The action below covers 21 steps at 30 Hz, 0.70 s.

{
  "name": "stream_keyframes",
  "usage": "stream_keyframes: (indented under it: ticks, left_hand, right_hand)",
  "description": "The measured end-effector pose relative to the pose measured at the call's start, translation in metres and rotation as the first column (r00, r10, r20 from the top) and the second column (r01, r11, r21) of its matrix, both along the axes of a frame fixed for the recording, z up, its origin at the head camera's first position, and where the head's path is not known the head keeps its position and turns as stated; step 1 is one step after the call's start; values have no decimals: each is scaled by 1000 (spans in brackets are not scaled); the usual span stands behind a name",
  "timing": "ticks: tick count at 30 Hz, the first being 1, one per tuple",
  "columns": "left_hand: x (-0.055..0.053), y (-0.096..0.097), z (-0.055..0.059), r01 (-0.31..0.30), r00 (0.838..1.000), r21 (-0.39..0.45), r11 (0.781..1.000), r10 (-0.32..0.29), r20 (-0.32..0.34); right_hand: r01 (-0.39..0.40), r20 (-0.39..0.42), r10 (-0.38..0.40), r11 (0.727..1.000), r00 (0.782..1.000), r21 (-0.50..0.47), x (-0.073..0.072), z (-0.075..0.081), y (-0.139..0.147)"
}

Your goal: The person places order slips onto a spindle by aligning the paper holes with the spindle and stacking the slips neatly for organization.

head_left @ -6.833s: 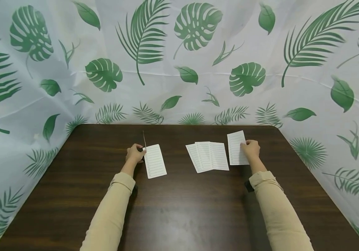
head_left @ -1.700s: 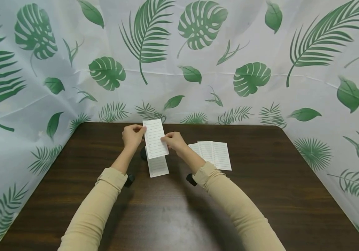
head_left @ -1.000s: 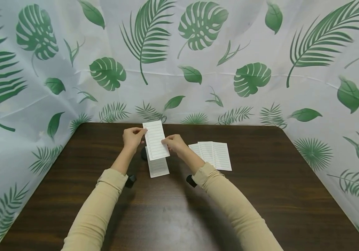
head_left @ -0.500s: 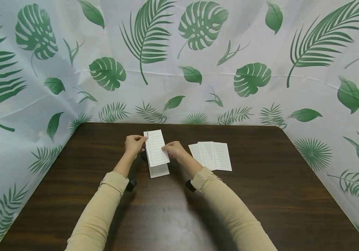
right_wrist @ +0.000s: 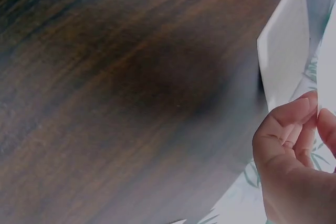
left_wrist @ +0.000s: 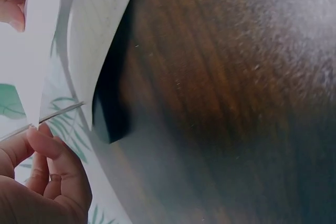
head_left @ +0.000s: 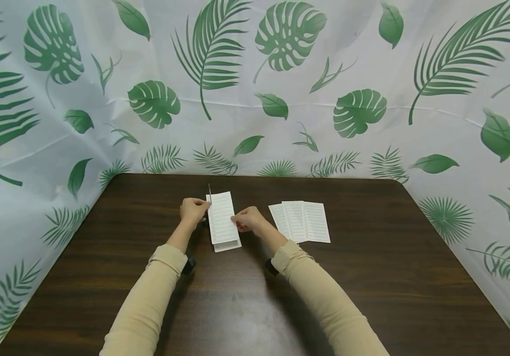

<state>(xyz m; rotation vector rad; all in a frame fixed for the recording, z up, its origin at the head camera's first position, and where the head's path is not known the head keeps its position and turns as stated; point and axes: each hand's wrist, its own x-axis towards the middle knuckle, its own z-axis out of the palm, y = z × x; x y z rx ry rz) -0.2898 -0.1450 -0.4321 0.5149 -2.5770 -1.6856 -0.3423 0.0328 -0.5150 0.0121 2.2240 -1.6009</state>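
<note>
A lined paper slip (head_left: 222, 220) is pinched at its left edge by my left hand (head_left: 191, 211) and at its right edge by my right hand (head_left: 250, 220). The thin metal rod of a bill spike (head_left: 209, 193) sticks up through its upper left corner, beside my left fingertips. In the left wrist view the rod (left_wrist: 63, 112) runs from the held slip (left_wrist: 42, 35) down to a lower slip (left_wrist: 97, 35), with a dark block-like shape (left_wrist: 110, 124) beneath. Under the held slip, the lower slip's bottom edge (head_left: 228, 246) shows. The right wrist view has my thumb and finger (right_wrist: 310, 108) pinching the paper.
Three overlapping lined slips (head_left: 314, 222) lie fanned on the dark wooden table (head_left: 255, 306), right of my right hand. A leaf-print curtain (head_left: 237, 123) stands behind the table's far edge. Black wrist cameras (head_left: 271, 267) sit under both wrists.
My right hand has brought a slip from the right over to the spike. Both hands have then lowered it; the rod now pokes through its corner, and it covers more of the lower slip.
</note>
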Motion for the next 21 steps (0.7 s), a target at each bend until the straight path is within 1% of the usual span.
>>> stream_keyframes:
  ticks: [1,3,4,5,6,9,11,12,14,15,18,19,20,21]
  left_hand:
    - [0,0,-1,-8,1000,-7,1000,8,2]
    - [1,1,-3,-28,1000,-15,999,28,5]
    - [0,1,-4,-38,999,-16,999,38,5]
    - [0,1,-5,-46,999,-18,999,46,8]
    - [0,2,-6,-52,999,-22,998,53,14]
    - [-1,3,-10,-53,998,-41,998,55,39]
    - [-1,3,-12,-45,997,-66,997,49,55]
    - [-1,3,-12,-44,997,-83,996,49,62]
    - [-1,3,-12,-37,996,-123,992,46,70]
    - [-1,3,-12,-31,997,-146,989,42,72]
    - [0,4,-12,-17,996,-220,975,35,77]
    - [1,5,-12,-14,996,-240,971,34,79]
    - [2,5,-13,-11,996,-259,966,34,82]
    - [3,6,-14,-12,996,-276,961,36,85]
  right_hand:
    - [-15,-18,15,1000,1000,-17,-7,-13,2]
    - [-20,-36,19,1000,999,-8,-14,-27,4]
    - [-31,-55,30,999,998,-25,-17,-34,5]
    - [-36,-75,34,999,997,-19,-10,-27,5]
    - [-37,-71,36,999,997,-17,-13,-31,6]
    - [-25,-81,27,999,996,28,-12,-33,6]
    - [-3,-69,10,994,998,112,-7,-26,3]
    - [-6,-89,17,993,996,116,-17,-42,4]
    - [-2,-110,22,984,994,180,-21,-49,2]
    - [1,-115,23,979,993,205,-26,-55,2]
    - [-3,-157,42,971,987,239,-55,-98,3]
    - [0,-139,39,963,989,270,-65,-112,3]
    - [-2,-146,44,961,988,276,-75,-128,3]
    - [-4,-133,45,956,990,292,-84,-141,3]
